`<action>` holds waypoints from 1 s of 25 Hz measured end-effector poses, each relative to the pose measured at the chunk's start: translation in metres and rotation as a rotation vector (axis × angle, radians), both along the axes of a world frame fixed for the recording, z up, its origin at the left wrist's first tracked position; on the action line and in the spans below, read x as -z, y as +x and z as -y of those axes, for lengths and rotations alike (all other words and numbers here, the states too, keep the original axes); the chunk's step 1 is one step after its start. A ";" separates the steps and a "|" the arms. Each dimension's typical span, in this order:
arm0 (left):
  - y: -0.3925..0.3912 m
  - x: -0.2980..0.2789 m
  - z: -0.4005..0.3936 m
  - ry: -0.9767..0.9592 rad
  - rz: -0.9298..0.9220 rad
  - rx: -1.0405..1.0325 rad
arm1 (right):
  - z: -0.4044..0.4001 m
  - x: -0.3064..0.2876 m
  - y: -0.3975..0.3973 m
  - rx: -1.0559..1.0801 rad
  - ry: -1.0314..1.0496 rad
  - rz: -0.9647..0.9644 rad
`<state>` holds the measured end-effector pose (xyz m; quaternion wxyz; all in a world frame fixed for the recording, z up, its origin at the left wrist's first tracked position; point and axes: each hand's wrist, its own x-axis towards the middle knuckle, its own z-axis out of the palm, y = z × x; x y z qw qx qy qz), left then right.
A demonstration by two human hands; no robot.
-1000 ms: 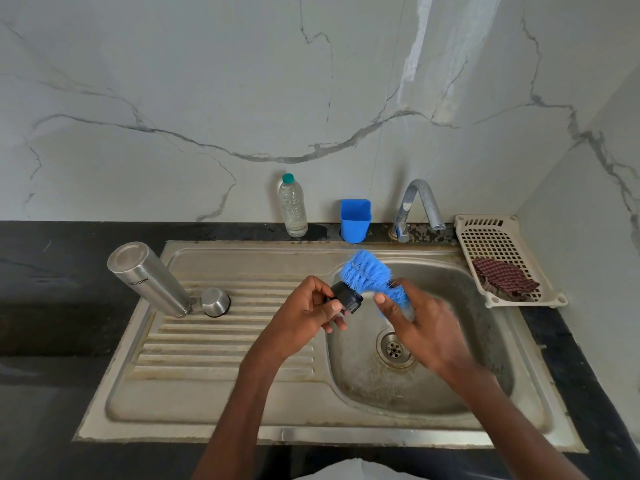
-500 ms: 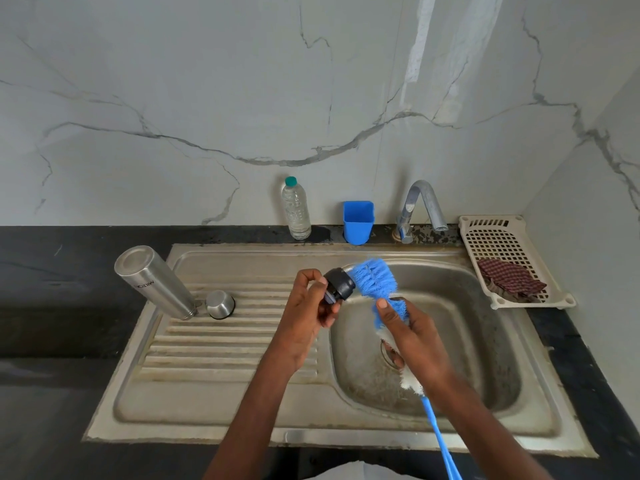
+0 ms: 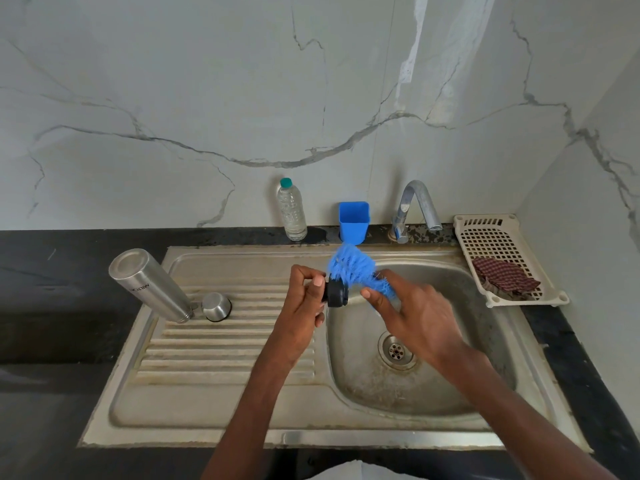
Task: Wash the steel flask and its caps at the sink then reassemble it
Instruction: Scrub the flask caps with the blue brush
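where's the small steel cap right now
In the head view, the small steel cap sits mouth-down on the ribbed drainboard at left, just right of the inverted steel flask, well left of both hands.

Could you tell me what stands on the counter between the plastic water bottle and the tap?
In the head view, a blue plastic cup stands between the water bottle and the tap.

Brush [image 3: 351, 266] handle hidden under the motion-blurred right hand [image 3: 420, 322].
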<state>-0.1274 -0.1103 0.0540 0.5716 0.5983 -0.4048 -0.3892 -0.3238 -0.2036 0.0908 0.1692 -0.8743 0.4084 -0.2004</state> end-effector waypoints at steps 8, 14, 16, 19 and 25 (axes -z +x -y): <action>0.010 -0.001 -0.006 -0.021 -0.021 0.046 | 0.012 -0.004 -0.001 -0.165 -0.172 -0.048; 0.014 0.003 -0.007 -0.065 -0.021 0.064 | 0.016 -0.009 -0.003 -0.186 -0.192 -0.096; 0.015 0.003 -0.007 -0.051 0.036 0.077 | 0.018 -0.015 -0.004 -0.151 -0.107 -0.154; 0.016 0.002 -0.007 -0.040 0.098 0.083 | 0.023 -0.013 -0.006 -0.252 -0.255 -0.162; 0.017 0.002 -0.003 -0.046 0.158 0.085 | 0.029 -0.014 -0.012 -0.317 -0.322 -0.142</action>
